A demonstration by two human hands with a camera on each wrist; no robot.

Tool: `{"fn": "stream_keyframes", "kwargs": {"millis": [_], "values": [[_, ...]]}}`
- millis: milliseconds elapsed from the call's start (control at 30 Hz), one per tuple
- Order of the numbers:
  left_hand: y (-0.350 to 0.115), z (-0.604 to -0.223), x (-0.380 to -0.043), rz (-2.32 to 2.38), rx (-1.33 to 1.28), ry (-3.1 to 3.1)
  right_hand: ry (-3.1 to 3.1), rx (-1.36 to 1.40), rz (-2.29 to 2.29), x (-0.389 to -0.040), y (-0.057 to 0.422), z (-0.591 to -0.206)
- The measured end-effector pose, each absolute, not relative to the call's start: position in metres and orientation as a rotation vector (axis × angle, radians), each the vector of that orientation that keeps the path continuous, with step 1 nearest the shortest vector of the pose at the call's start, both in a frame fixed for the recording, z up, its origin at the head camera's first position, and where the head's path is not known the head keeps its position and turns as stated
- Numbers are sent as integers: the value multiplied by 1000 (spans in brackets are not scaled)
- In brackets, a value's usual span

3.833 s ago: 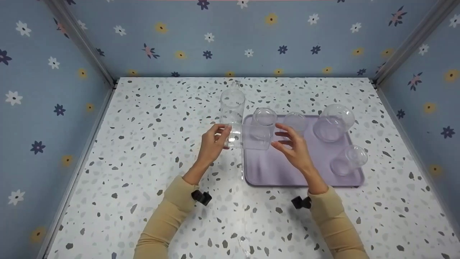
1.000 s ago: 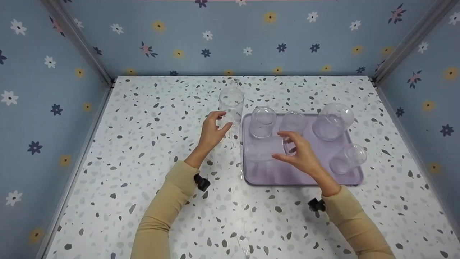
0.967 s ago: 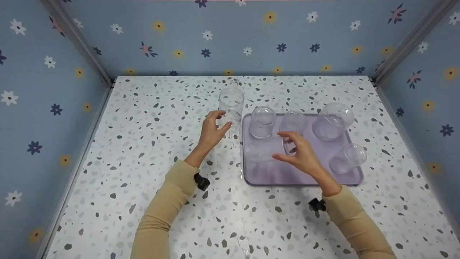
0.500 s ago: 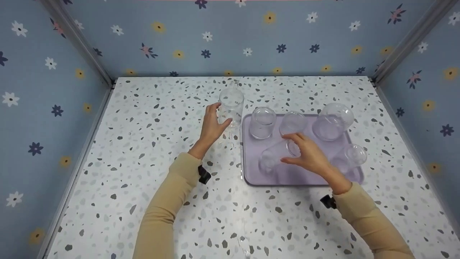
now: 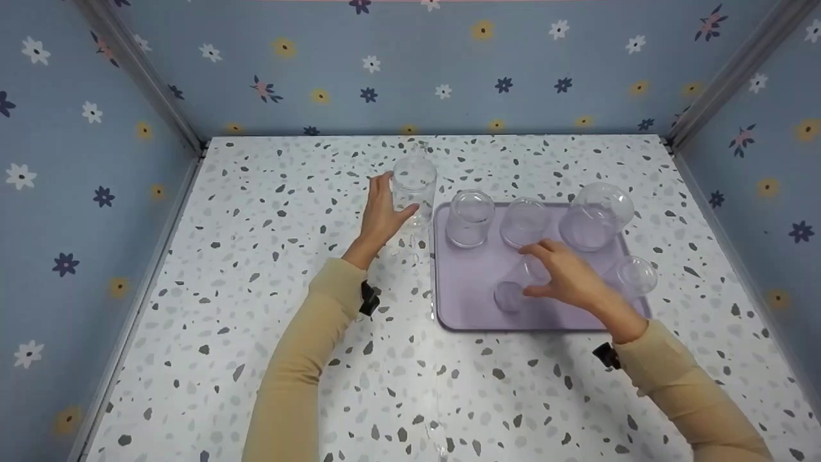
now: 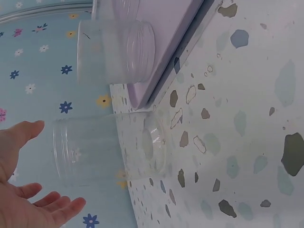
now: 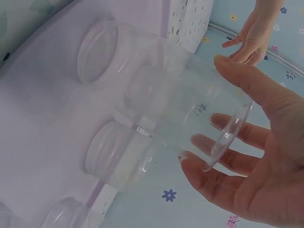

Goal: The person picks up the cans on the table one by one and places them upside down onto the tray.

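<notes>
My right hand (image 5: 567, 276) holds a clear jar (image 7: 175, 95) by its upper end, thumb on one side and fingers curled on the other. In the head view the jar's base is low over the front of the purple tray (image 5: 465, 314), overlapping its surface. On the table left of the tray, another clear jar (image 5: 414, 192) stands upright. Beside it is my left hand (image 5: 378, 221), thumb and fingers spread around its near left side. The left wrist view shows those fingers relaxed, with nothing gripped, near that jar's rim.
Several clear jars stand on the tray: one at the back left (image 5: 470, 221), a shorter one (image 5: 523, 224), a wide one (image 5: 596, 215), and one at the front right (image 5: 635, 276), partly behind my right hand. A patterned wall (image 5: 410, 64) closes off the back.
The jar first held by my left hand is now in my right hand, moved rightward and tipped more upright over the tray. My left hand has moved back to the standing jar, fingers spreading.
</notes>
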State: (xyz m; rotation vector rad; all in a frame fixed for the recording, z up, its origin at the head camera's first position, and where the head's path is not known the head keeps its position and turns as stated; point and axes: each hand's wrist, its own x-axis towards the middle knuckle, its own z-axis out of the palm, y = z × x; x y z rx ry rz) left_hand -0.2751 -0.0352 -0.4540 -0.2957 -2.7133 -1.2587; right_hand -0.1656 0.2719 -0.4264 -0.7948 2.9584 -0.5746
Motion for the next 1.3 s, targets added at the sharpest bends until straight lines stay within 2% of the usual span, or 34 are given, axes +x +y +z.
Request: {"fn": "stream_keyframes", "kwargs": {"millis": [733, 1300], "values": [[-22, -448, -298, -1096, -271, -2878, 2944, -711, -382, -166, 288, -420], [-21, -446, -314, -1008, -219, -2969, 2962, -655, -278, -170, 281, -419]]}}
